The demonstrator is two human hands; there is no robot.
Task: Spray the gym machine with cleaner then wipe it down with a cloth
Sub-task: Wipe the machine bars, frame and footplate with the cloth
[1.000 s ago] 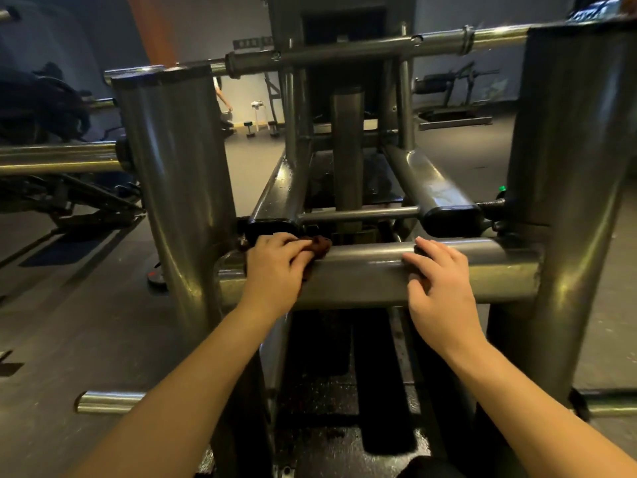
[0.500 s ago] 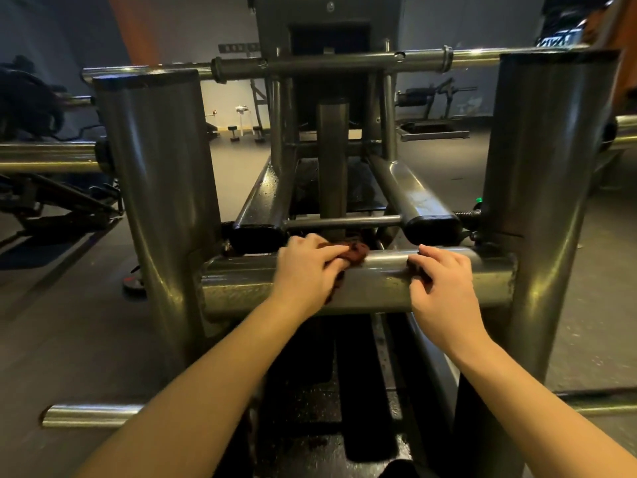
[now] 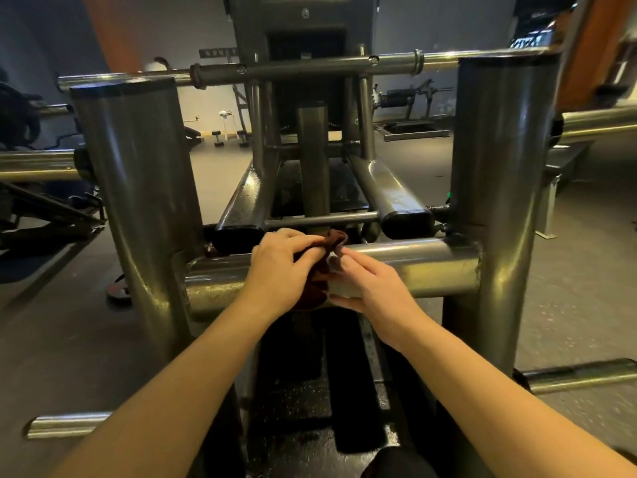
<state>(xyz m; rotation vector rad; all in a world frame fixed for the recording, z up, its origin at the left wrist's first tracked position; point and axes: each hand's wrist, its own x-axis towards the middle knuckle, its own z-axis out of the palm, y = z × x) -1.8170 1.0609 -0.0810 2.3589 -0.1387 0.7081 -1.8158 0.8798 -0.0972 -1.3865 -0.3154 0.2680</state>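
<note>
The gym machine's horizontal steel crossbar (image 3: 413, 267) runs between two thick uprights in front of me. A dark brown cloth (image 3: 315, 281) is draped over the bar's middle. My left hand (image 3: 281, 267) grips the cloth from above and presses it onto the bar. My right hand (image 3: 367, 288) is right beside it, with its fingertips pinching the cloth's right edge and its thumb under the bar's front. No spray bottle is in view.
The left upright (image 3: 138, 188) and right upright (image 3: 499, 188) box in the crossbar. Two black-capped rails (image 3: 400, 208) and a thin rod (image 3: 320, 219) lie just behind it. A long bar (image 3: 310, 69) crosses overhead. Low chrome pegs (image 3: 65, 424) stick out near the floor.
My left hand slid the cloth rightward along the crossbar. My right hand left its spot on the bar and moved left to meet the cloth. The view tilted slightly down.
</note>
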